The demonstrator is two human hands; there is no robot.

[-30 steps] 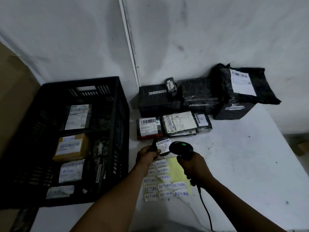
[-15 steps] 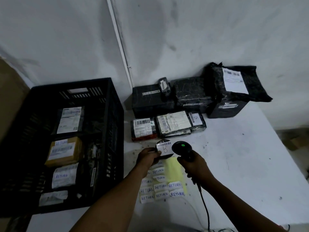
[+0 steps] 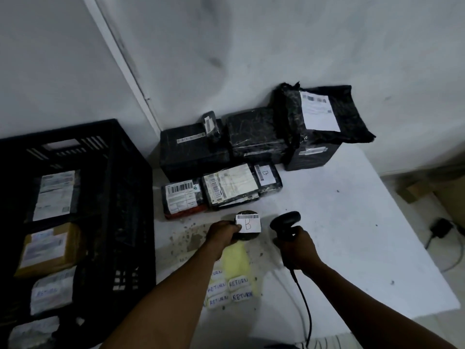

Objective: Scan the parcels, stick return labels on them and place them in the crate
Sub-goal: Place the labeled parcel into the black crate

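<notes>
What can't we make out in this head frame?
- Yellow sheet of white RETURN stickers, head view: upper rows hidden by left forearm.
- Black plastic crate: left side cut off by the frame edge.
- Small round black parcel in left hand: barcode too small to read.

The small parcel (image 3: 246, 226) I hold is black, its white label striped with a barcode and a dark "B". My scanner (image 3: 285, 222) is black — the crate (image 3: 120, 197) too. Blue "RETURN" lettering marks white labels (image 3: 230, 290) on pale yellow backing.

crate (image 3: 130, 197) left | parcels (image 3: 226, 157) behind labels (image 3: 231, 288) | table (image 3: 352, 248)
</notes>
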